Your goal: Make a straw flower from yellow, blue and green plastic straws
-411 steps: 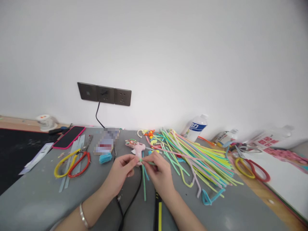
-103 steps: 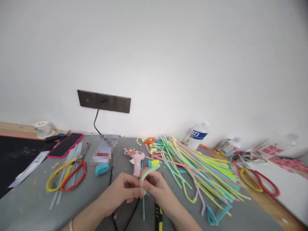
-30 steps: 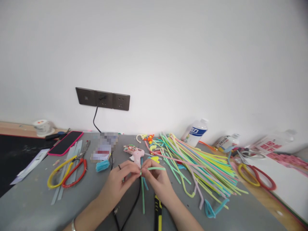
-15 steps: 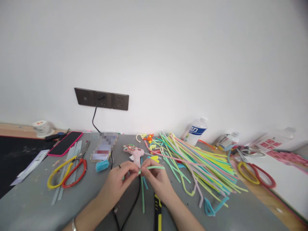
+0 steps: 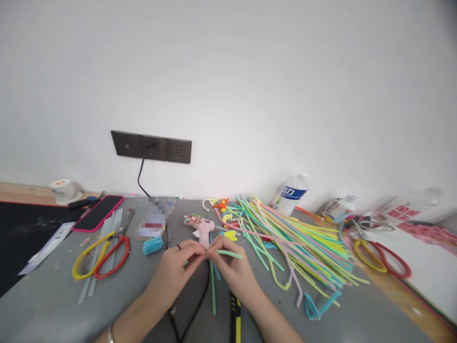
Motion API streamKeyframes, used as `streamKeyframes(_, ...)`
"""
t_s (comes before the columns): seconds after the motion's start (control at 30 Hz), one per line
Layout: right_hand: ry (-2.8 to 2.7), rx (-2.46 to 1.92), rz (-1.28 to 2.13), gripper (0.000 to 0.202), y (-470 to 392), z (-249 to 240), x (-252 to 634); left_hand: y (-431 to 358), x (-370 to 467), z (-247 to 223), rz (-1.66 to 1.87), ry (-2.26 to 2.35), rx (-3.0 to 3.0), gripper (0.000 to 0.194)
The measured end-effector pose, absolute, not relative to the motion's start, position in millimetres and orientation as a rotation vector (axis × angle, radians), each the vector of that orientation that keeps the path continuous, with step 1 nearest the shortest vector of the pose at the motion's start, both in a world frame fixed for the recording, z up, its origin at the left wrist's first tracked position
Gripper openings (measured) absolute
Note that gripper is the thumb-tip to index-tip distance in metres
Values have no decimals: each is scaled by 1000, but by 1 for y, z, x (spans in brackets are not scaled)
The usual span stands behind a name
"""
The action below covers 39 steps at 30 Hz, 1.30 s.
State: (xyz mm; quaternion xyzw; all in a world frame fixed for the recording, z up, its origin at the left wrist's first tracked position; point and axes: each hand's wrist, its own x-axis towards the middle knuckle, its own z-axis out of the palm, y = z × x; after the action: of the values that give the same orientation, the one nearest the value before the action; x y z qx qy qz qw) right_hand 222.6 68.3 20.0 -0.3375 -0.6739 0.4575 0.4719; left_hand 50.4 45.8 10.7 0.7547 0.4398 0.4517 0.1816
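My left hand and my right hand meet fingertip to fingertip above the grey table. Between them they pinch a light green pipe cleaner, whose free end sticks out past my right fingers. The part at the fingertips is mostly hidden. Just behind my hands lies a pink glue gun. Under and between them, a green pipe cleaner rests on the table beside a blue one. A black and yellow tool handle, perhaps a cutter, lies by my right wrist.
A large bundle of coloured pipe cleaners spreads to the right, with a white bottle behind it. Pliers with yellow and red handles, glue sticks and a phone lie left. Scissors lie far right. A black cord runs beneath my hands.
Both hands stay together at the same spot, with only a slight shift of the fingers. The free end of the light green pipe cleaner has dipped a little.
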Motion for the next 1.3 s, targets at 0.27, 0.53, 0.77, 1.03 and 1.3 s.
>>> streamKeyframes(0.27, -1629, -782, 1152, 16, 70, 18, 223, 45, 47, 8, 1330, 1305, 2037, 13)
streamKeyframes(0.53, -1555, -780, 1331, 22, 70, 22, 222, 48, 54, 18, 1174, 1186, 1470, 11)
streamKeyframes(0.77, -1484, -744, 1500, 31, 73, 22, 222, 49, 55, 18, 974, 1050, 1382, 29)
streamKeyframes(1.03, -1470, -798, 1506, 36, 73, 22, 222, 41, 63, 16, 1022, 980, 1186, 42)
streamKeyframes(1.3, -1375, -690, 1772, 37, 71, 24, 225, 41, 61, 26, 917, 805, 1058, 44)
